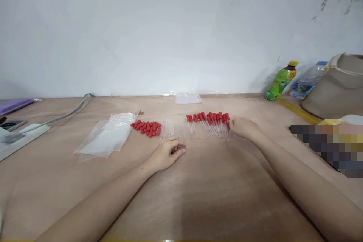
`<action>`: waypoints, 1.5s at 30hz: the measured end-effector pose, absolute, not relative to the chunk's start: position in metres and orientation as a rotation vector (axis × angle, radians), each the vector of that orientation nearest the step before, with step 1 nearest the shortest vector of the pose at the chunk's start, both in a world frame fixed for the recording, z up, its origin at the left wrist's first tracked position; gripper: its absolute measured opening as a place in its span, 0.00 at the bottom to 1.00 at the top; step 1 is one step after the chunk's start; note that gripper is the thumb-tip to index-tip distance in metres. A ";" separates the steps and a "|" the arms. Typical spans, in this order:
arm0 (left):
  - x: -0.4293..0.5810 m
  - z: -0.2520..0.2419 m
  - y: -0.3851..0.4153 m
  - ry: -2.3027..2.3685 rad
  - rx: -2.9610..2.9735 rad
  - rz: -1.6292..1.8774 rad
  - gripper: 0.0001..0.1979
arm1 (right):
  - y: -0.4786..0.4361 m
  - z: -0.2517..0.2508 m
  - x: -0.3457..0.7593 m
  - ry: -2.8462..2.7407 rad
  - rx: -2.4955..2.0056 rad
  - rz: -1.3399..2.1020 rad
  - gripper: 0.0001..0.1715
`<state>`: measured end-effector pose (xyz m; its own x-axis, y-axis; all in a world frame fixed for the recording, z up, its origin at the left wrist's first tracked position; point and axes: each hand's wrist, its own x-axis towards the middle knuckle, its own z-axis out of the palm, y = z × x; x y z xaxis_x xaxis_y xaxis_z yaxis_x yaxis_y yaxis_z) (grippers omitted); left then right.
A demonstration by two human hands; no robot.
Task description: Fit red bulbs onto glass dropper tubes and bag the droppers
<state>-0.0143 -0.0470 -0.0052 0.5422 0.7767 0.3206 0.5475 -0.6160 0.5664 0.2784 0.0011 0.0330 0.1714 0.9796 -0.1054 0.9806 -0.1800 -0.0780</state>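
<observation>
My left hand [169,153] rests on the table with its fingers loosely bent, thumb apart from them and nothing visible between. Just beyond it lies a row of clear, thin pipette tubes [172,128] without bulbs. A pile of loose red rubber bulbs [147,127] sits left of these tubes. To the right is a row of droppers [211,121], clear tubes with red bulbs on their far ends. My right hand [244,126] is closed at the right end of this row, its fingertips on a dropper with a bit of red showing; the fingers partly hide it.
Clear plastic bags [109,134] lie flat at the left, and another bag [188,99] is by the wall. A cable [70,112] runs at far left. A green bottle [280,82], a water bottle [307,81] and a beige bin-like container [334,87] stand at the right.
</observation>
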 end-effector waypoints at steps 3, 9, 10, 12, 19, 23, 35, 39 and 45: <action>-0.014 -0.006 -0.047 1.074 2.389 0.790 0.09 | 0.002 0.032 0.282 2.048 2.347 -0.212 0.22; -0.014 -0.006 -0.047 1.061 2.388 0.786 0.08 | -0.005 0.037 0.267 2.129 2.402 0.070 0.20; -0.014 -0.006 -0.047 1.059 2.388 0.786 0.09 | -0.007 0.037 0.259 2.221 2.391 0.099 0.19; -0.014 -0.005 -0.047 1.055 2.394 0.786 0.08 | -0.009 0.034 0.239 2.428 2.330 0.079 0.17; -0.014 -0.006 -0.049 1.047 2.425 0.782 0.08 | -0.001 0.026 0.184 2.399 2.253 0.022 0.17; -0.016 -0.007 -0.045 1.179 2.529 0.899 0.08 | 0.002 0.031 0.175 2.318 2.188 -0.087 0.16; -0.062 0.014 -0.021 2.061 2.769 0.778 0.09 | -0.035 0.025 0.200 2.536 1.998 -0.042 0.14; -0.063 0.012 -0.020 2.103 2.789 0.633 0.12 | -0.047 0.014 0.207 2.763 1.905 -0.173 0.14; -0.056 0.020 -0.026 2.050 2.778 0.808 0.12 | -0.047 -0.004 0.211 3.227 1.611 -0.308 0.11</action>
